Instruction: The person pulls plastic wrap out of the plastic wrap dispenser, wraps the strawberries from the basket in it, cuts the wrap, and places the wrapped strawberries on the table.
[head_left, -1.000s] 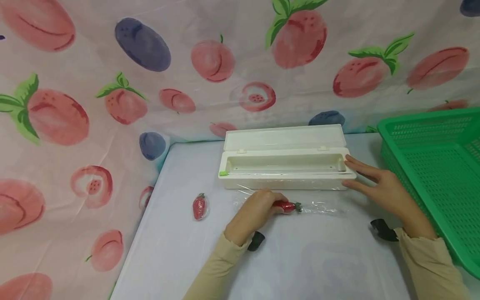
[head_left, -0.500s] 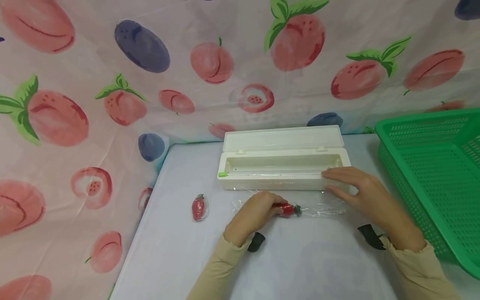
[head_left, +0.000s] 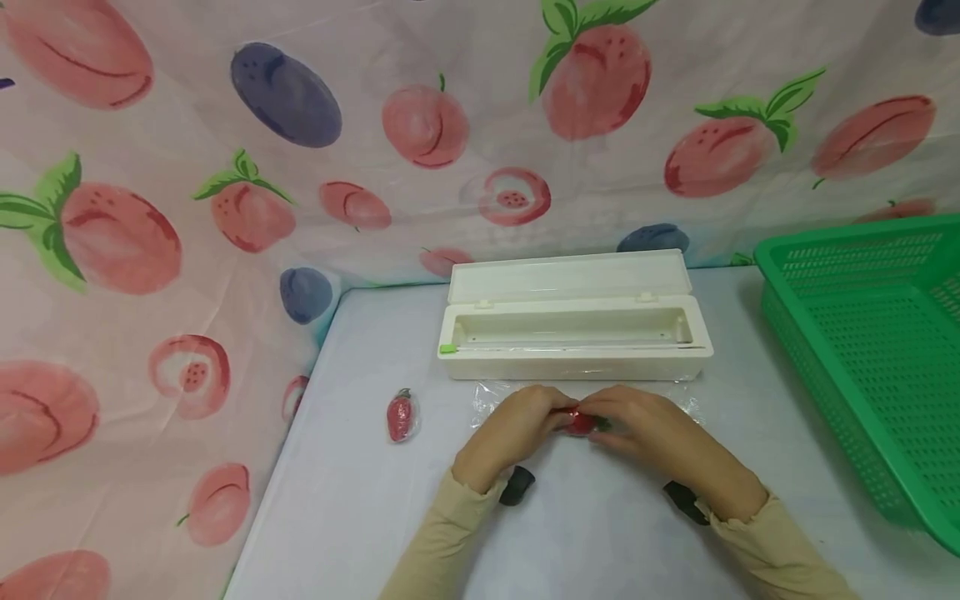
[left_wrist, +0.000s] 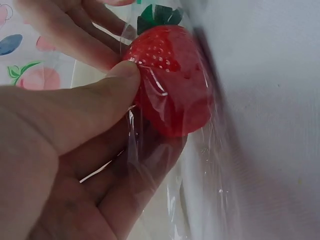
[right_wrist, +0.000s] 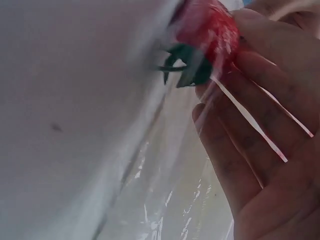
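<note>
My left hand and my right hand meet over the strawberry, low on the white table just in front of me. My left thumb and curled fingers pinch the berry through the cling film, and my right fingertips curl against its leafy end, with film stretched across them. As I judge it, the wrapping is partly done: film lies over the fruit, but loose sheet trails beyond my hands and is not yet tucked in. The berry is glossy red with pale seeds and a dark green cap. To the left lies a second strawberry, already in film. Beyond sits the open film dispenser, and the green basket stands far right.
</note>
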